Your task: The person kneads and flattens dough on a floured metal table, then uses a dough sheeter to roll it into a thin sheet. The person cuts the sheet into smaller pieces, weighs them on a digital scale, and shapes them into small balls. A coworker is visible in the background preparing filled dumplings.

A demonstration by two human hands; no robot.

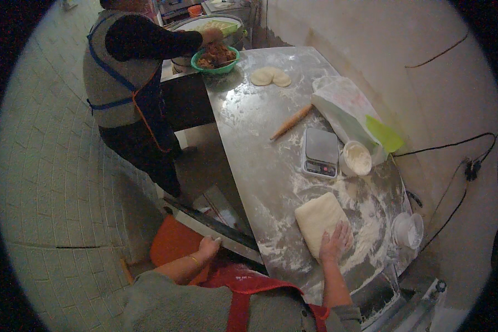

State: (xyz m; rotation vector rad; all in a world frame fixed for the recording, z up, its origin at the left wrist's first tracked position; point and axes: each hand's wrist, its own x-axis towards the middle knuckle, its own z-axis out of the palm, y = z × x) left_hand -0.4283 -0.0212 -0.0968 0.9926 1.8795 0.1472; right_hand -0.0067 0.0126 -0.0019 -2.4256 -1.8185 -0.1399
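Note:
A thick, folded slab of pale dough (321, 222) lies on the floured metal worktable (249, 166). My right hand (336, 242) rests flat on the dough's lower right corner, its fingers slightly spread and dusted with flour. Off the table's left side, my left hand (209, 245) is held low with curled fingers, by a pale ledge (191, 226). Whether anything is inside that hand is hidden. Beyond the dough stand a digital kitchen scale (321, 145) and a tub of flour (357, 158). A wooden rolling pin (291, 121) lies past them.
Another person (124, 74) stands at the far left, an arm over a green bowl of filling (216, 60). Flattened dough pieces (270, 77) lie at the table's far end. A flour-dusted bag (344, 108), a green scraper (384, 135) and white cups (407, 230) line the wall side.

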